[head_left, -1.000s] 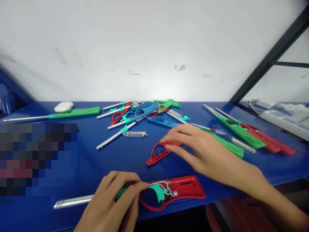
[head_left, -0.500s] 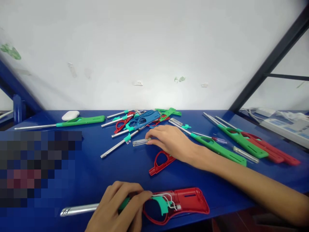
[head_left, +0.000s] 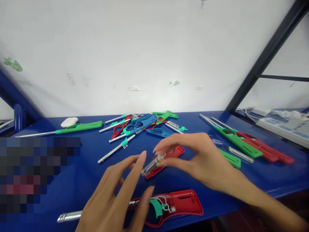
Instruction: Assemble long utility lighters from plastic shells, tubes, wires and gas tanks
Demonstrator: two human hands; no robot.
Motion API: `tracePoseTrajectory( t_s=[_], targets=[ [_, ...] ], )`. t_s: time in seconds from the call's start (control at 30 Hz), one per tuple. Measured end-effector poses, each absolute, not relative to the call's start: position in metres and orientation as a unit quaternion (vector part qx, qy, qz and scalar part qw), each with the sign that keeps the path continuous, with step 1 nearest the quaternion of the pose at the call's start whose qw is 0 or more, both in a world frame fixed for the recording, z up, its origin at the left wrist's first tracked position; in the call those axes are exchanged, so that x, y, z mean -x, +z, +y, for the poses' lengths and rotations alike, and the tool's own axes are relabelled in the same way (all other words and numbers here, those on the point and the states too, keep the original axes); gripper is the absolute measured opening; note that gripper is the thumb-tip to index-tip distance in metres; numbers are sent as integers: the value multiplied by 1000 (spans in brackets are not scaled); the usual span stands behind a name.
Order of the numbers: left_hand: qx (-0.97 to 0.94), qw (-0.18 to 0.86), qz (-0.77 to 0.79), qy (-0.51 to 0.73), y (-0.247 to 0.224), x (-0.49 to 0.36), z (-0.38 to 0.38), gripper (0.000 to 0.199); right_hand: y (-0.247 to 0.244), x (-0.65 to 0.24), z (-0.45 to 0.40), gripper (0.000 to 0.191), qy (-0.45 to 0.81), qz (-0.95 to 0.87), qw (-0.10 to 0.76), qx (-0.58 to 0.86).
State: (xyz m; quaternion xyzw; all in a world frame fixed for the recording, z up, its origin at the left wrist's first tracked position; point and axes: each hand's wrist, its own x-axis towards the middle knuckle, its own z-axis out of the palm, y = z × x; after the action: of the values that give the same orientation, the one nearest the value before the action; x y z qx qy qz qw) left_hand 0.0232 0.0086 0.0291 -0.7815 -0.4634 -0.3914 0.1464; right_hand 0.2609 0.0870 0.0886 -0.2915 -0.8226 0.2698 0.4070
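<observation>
My right hand (head_left: 193, 158) pinches a small clear tank with a metal end (head_left: 151, 165) between thumb and fingertips. Facing it, my left hand (head_left: 118, 193) has its fingers spread, close to the tank's lower end. Beneath my left hand lies an open red lighter shell (head_left: 185, 203) with a teal trigger piece (head_left: 156, 207) and white wires in it; its metal tube (head_left: 69, 216) sticks out to the left. Another red shell half (head_left: 177, 152) rests on the blue table (head_left: 84, 180) behind the clear tank.
Blue, red and green shells (head_left: 145, 121) with metal tubes lie in a pile at the back. Green and red lighters (head_left: 246, 145) are at the right, near a white power strip (head_left: 285, 129). A green lighter (head_left: 84, 126) and white case (head_left: 69, 122) sit back left.
My right hand has brought the clear tank nearer, down over the red shell half. My left hand has lifted off the lighter and spread its fingers.
</observation>
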Motion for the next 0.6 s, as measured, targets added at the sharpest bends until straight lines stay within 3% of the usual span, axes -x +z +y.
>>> tracePoseTrajectory(
  t_s=[0.17,0.33,0.5,0.6],
  targets=[
    [828,39,-412,-378,44,-38,24,26,78,-263,69,20,319,-749,501,294],
    [819,73,-407,-397,47,-50,30,20,61,-262,62,25,361,-662,576,315],
    [819,73,-400,-404,55,-58,30,17,52,-264,57,26,357,-640,573,367],
    [827,44,-395,-399,58,-65,31,14,51,-265,55,10,344,-650,563,377]
  ],
)
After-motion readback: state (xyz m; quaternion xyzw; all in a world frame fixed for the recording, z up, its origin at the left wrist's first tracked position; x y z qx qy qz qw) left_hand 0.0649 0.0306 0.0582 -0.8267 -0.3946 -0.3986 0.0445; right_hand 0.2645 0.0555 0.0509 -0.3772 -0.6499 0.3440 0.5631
